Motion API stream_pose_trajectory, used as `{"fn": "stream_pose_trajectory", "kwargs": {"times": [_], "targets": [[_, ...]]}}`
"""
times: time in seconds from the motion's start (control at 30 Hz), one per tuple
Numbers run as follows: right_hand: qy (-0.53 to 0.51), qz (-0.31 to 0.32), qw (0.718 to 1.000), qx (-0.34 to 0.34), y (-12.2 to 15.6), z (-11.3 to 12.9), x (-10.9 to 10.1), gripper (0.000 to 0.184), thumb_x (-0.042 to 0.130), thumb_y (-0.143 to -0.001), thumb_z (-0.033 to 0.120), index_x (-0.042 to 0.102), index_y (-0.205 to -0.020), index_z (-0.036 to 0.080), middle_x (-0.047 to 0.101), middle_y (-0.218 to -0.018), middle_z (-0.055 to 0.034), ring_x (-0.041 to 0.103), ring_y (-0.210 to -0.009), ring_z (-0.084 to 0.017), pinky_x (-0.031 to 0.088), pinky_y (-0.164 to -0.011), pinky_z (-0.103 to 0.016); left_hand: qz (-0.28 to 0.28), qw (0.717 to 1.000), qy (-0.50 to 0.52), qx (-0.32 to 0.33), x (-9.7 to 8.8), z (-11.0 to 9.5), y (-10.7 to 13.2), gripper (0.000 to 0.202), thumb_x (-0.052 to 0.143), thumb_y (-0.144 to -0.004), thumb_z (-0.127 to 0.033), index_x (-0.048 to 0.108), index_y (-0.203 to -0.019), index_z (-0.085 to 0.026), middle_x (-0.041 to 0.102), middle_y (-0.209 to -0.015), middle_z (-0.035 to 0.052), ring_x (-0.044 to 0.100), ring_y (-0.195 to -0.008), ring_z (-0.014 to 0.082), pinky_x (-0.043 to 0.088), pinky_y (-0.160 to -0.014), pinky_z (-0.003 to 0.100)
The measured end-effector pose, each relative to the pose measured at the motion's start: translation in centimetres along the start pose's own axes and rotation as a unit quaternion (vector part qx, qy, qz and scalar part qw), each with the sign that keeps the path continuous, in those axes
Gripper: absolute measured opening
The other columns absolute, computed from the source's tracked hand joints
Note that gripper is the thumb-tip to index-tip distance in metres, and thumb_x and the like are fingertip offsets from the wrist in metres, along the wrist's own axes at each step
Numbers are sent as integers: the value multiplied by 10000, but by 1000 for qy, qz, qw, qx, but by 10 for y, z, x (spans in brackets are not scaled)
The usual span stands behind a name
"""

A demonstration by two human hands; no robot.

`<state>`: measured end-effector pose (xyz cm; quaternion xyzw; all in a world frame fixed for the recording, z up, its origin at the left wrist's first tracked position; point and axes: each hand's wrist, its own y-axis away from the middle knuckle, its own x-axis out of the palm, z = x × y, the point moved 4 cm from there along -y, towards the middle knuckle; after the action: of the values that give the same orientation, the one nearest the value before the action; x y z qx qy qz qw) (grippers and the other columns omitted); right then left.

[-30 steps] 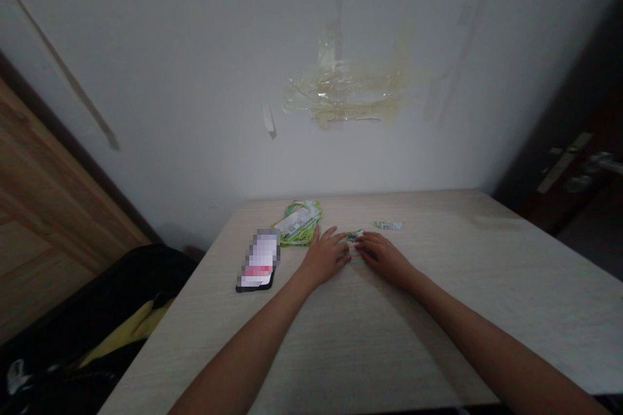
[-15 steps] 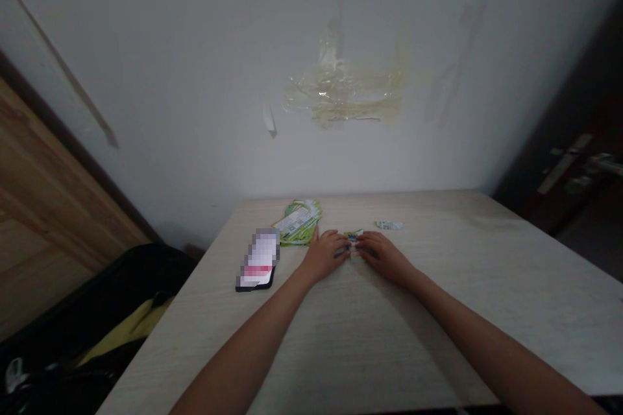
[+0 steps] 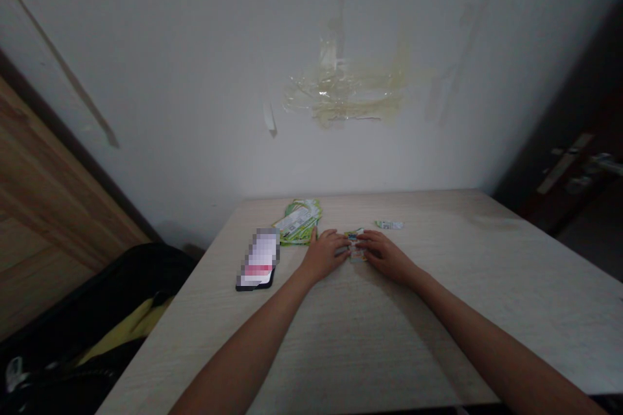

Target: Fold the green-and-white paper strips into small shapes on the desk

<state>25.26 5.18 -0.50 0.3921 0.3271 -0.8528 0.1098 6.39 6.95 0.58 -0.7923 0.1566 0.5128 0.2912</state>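
A small printed piece (image 3: 357, 254), flat like paper or card with blue, white and orange on it, lies on the table between my hands. My left hand (image 3: 327, 254) rests palm down at its left side, fingers stretched out and fingertips at its edge. From the right, my right hand (image 3: 387, 254) reaches over the piece with its fingers apart, covering part of its upper right. Neither hand is wrapped round anything. What the print shows is too small to read.
Behind my left hand lies a green and white printed packet (image 3: 298, 220), with a phone (image 3: 259, 259) in front of it. A small green and white strip (image 3: 389, 225) lies beyond my right hand. The pale table (image 3: 350, 337) meets a taped wall (image 3: 350, 155) at the back.
My right hand's fingers have shifted slightly to the right and spread, uncovering more of the printed piece. My left hand stays almost where it was.
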Motion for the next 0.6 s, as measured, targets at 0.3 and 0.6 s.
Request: {"fn": "stream_pose_trajectory", "kwargs": {"times": [0.3,0.6], "targets": [[6,5,1000,10,0,3,-1,353,545,-845,173,675,-1166,244,613,-1289,-90,474,-1286,-258,388,-1078,-523,0,1000,4,1,0,0,1,266,564,-908,-398,648,-1156,-351,628,-1281,-17,439,-1297,232,34,-1158,596],[7,2,1000,6,0,0,1,389,571,-808,148,672,-1169,251,623,-1274,-89,492,-1268,-264,393,-1074,-515,5,1000,-2,-12,-1,0,-2,298,615,-857,-472,664,-1128,-359,627,-1271,-14,429,-1289,249,29,-1149,609]]}}
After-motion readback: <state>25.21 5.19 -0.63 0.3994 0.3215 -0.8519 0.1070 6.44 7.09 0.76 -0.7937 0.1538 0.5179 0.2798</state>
